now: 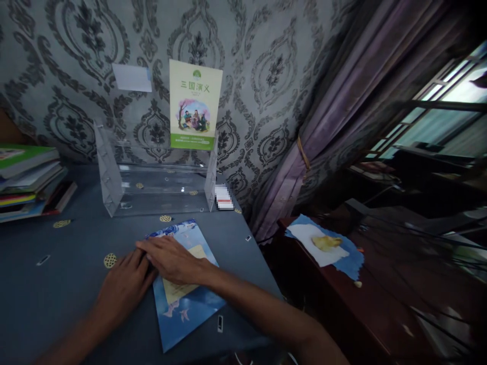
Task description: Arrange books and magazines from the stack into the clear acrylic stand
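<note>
A blue book (186,317) with a pale yellow panel lies flat and slightly turned on the grey-blue tablecloth (68,263). My right hand (171,258) rests across the upper left part of its cover, and its fingertips reach the book's left edge. Just left of the book is my left hand (127,279), its fingers against those of my right hand; they overlap in part. What lies under the fingers is hidden, and how far they are spread cannot be made out. Behind the book stands a clear acrylic rack (160,187).
A green and cream book (196,106) stands upright at the rack's right end. Stacked books (30,177) sit at the left. A small box (223,197) is beside the rack. Right of the table are a purple curtain (304,132) and a dark red surface (342,314) with papers.
</note>
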Demonstrator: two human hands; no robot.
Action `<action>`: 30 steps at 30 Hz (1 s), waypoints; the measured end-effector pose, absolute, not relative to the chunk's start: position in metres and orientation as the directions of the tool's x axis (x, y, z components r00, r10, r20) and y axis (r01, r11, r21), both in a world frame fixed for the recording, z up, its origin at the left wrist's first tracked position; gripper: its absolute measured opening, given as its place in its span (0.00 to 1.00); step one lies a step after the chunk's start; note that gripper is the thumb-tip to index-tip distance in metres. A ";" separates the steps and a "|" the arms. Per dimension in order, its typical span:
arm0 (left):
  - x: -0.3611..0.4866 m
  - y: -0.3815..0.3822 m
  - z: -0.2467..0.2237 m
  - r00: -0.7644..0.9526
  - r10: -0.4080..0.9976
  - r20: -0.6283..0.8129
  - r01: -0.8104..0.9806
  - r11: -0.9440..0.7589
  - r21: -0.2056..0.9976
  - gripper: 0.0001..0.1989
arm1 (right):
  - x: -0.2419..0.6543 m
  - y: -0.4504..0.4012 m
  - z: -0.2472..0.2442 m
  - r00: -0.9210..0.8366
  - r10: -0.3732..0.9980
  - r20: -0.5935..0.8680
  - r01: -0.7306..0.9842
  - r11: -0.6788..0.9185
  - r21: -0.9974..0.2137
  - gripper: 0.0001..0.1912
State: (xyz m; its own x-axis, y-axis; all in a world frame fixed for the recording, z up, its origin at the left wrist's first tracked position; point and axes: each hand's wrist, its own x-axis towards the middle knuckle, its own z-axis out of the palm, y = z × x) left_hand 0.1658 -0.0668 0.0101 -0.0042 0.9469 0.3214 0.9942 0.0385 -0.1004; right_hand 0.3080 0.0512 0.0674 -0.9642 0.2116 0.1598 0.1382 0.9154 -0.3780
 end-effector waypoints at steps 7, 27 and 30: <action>0.167 -0.070 0.010 0.033 0.936 0.352 0.996 -0.001 -0.091 0.22 | 0.291 0.066 0.055 -0.964 0.214 0.158 0.137 0.909 -0.393 0.20; 0.171 -0.031 0.040 0.036 0.971 0.236 0.997 -0.050 0.053 0.19 | 0.361 0.122 0.001 -0.720 0.631 0.289 0.384 0.709 -0.591 0.24; 0.178 -0.006 0.047 0.069 0.983 0.169 0.987 -0.092 0.129 0.15 | 0.365 0.130 0.000 -0.642 0.703 0.307 0.379 0.639 -0.669 0.25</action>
State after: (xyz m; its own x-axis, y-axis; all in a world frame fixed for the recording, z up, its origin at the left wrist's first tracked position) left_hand 0.1778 -0.0060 0.0468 0.0691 0.9832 0.1690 0.9874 -0.0915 0.1289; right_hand 0.3655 0.1303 -0.0004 -0.6420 0.7025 0.3071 0.3789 0.6389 -0.6695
